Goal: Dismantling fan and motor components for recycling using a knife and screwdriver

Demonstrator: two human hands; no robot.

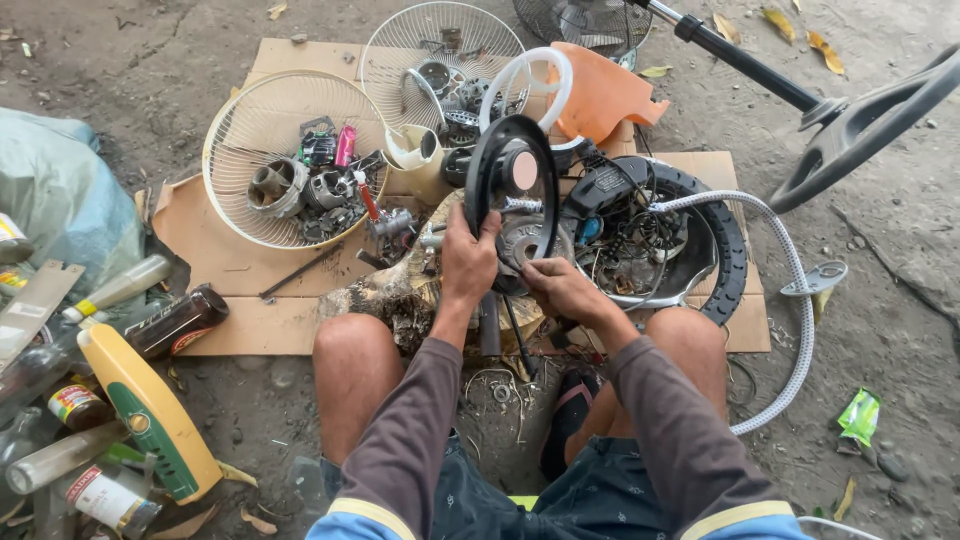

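Dirt ground holds flat cardboard [215, 245]. Left hand [468, 262] fingers grip the black round fan part [497, 170]; right hand [558, 288] fingers pinch its metal middle [527, 238], working it loose.

Two hands, left [468, 262] and right [560, 288]. Two white fan grilles at ten [262, 120] and twelve o'clock [425, 45]. One tyre [728, 240]. One grey hose [790, 270].

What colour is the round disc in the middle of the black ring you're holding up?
Pale pink: the disc sits inside the black ring gripped by the left hand, clearest in the head view.
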